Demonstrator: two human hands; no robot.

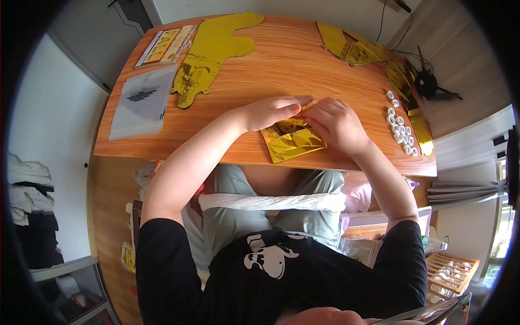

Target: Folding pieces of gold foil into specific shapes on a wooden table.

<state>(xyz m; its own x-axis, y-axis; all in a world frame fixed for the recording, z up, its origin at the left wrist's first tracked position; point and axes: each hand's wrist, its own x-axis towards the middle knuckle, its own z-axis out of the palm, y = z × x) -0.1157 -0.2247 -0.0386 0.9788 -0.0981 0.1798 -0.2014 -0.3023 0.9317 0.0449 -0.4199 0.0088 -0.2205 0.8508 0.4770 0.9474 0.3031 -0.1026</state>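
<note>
A folded gold foil balloon [295,146] lies near the front edge of the wooden table, its shiny surface creased. My left hand [271,112] rests over its far left part with the fingers stretched out to the right. On the other side, my right hand [340,124] has its fingers bent and pinched together at the balloon's far right edge. The fingertips of both hands come close together there, and they hide part of the foil. A flat gold foil balloon [216,46] is spread out beyond my left hand.
Left on the table [281,59] are clear plastic sleeves [142,103] and a printed yellow packet [165,46]. More gold foil [357,51] lies at the far right. Several small white rolls [400,129] sit by the right edge, near a black device with antennas [426,84].
</note>
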